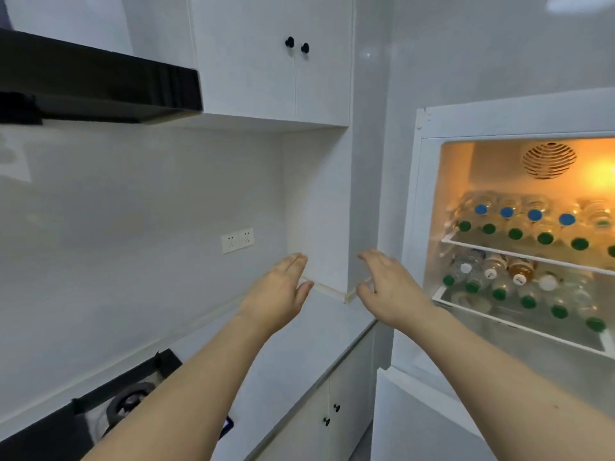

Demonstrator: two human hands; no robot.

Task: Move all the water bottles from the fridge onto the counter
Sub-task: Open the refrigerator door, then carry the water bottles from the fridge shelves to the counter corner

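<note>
Both hands hover empty over the counter, left hand and right hand spread wide. The bottles lie stacked in the lit fridge, far right.

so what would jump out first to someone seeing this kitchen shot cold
The open fridge at right, glowing orange inside, its two shelves packed with bottles lying cap-outward, mostly green caps with a row of blue ones above. Next, the left hand and right hand, both open and empty, held out above the bare white counter.
</note>
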